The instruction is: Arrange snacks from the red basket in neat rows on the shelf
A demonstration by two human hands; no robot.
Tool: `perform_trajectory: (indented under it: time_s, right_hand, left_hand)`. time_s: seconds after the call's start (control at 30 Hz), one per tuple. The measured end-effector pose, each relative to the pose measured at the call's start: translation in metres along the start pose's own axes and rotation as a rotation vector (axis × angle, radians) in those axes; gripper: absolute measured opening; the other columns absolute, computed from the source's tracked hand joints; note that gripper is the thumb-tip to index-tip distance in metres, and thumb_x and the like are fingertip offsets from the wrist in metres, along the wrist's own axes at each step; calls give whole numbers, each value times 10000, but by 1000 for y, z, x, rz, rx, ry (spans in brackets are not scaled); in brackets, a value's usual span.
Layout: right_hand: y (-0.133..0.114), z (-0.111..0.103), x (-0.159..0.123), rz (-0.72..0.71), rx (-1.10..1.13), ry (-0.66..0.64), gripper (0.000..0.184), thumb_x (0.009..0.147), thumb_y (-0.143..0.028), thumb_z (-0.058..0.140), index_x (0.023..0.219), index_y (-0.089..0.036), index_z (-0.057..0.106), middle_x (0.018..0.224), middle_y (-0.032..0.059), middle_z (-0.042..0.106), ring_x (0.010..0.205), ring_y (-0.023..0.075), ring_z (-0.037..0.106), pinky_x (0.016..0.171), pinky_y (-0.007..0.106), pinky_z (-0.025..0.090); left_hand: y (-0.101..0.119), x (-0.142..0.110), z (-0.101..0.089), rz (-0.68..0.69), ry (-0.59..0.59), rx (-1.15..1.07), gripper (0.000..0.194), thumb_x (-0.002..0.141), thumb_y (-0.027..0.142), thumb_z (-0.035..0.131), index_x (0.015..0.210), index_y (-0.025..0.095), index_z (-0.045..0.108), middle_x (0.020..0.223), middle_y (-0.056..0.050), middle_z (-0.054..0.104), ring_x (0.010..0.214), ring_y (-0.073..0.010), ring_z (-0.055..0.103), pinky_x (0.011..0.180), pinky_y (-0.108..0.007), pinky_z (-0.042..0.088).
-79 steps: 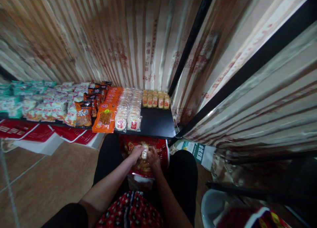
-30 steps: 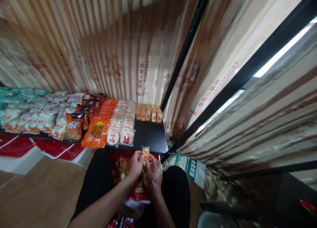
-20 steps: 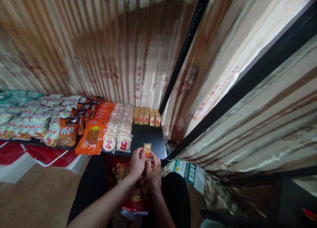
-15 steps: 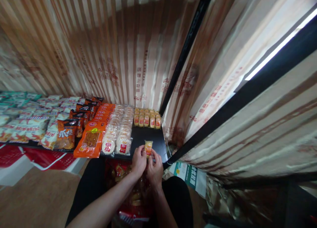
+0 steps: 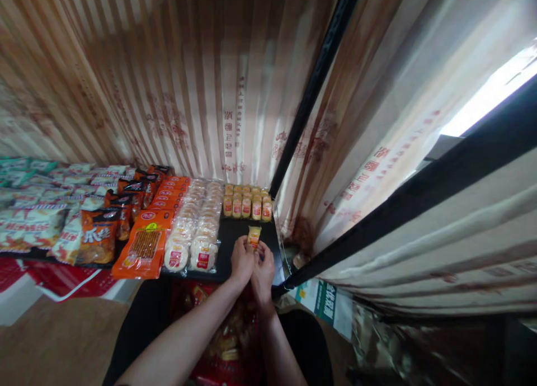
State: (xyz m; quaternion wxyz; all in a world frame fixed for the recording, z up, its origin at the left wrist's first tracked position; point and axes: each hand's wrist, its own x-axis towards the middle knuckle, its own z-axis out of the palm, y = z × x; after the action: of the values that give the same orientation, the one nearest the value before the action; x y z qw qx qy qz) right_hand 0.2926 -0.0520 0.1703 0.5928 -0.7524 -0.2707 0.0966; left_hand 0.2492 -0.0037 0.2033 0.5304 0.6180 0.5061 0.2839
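Observation:
Between my fingertips, over the black shelf, is a small yellow snack packet with an orange and red label. My left hand grips it from the left and my right hand from the right, both closed on its lower part. Behind it, at the shelf's back corner, similar small yellow packets stand in rows. To the left lie clear-wrapped round white crackers in two columns. Under my forearms, in my lap, an open red bag holds more wrapped pieces, blurred.
Orange stick-snack packs, orange-black snack bags and white bags fill the shelf leftward. A black post and a slanting black bar frame the right side. Printed plastic sheeting hangs behind.
My hands have moved a little forward with the snack packet, toward the standing rows. The view has shifted slightly to the right.

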Motion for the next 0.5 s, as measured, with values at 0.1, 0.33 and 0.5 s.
perform_trajectory:
  time_s: [0.1,0.33,0.5]
  right_hand:
    - [6,5,6,8,14,8,340,781,-317,458,1066,-180,582,1046,105,620,913,201,607,845,342,477]
    - [11,15,23,12,41,34,329,756,-315,458,1017,-175,601,1029,112,611,899,209,602,825,352,484]
    - [8,18,37,0,13,45,332,756,-309,446,1012,-173,608,1002,103,606,870,187,602,810,326,492]
  left_hand:
    - [0,5,4,4,2,20,246,880,210,373,1044,164,550,1116,-101,617,1041,-169,569,929,-270,406]
    - [5,23,11,18,23,49,281,882,231,372,1064,164,576,1128,-105,611,1055,-176,557,943,-271,395]
    - [9,35,16,24,14,61,305,879,266,380,1085,170,582,1110,-95,623,1042,-176,565,940,-276,405]
